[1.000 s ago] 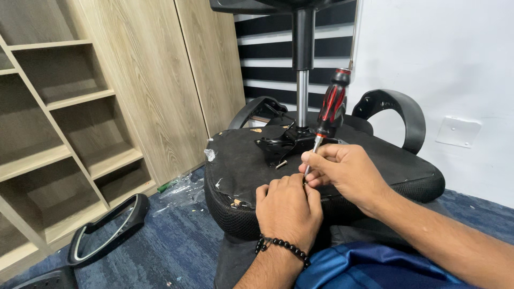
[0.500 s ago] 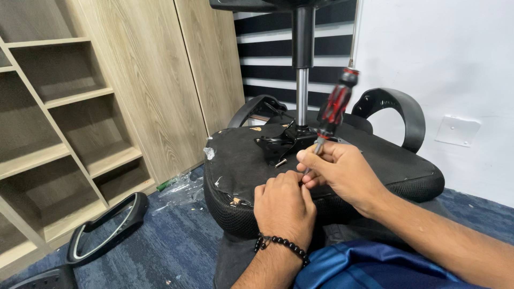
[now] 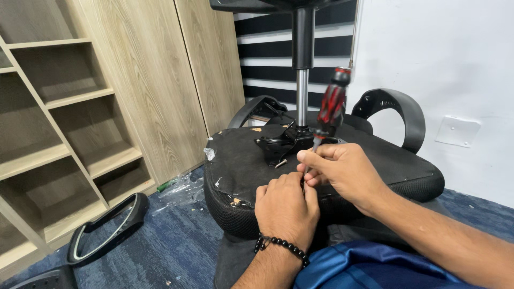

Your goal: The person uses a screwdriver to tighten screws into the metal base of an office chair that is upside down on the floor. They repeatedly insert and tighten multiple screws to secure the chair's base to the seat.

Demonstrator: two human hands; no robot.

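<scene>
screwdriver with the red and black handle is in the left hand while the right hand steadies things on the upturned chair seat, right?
Not quite. The head view shows the screwdriver held by the right hand, while the left hand, the one with the bead bracelet, steadies things on the upturned chair seat.

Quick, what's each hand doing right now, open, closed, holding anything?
Left hand: curled shut on the upturned chair seat; any contents hidden.
Right hand: closed on the red-and-black screwdriver.
</scene>
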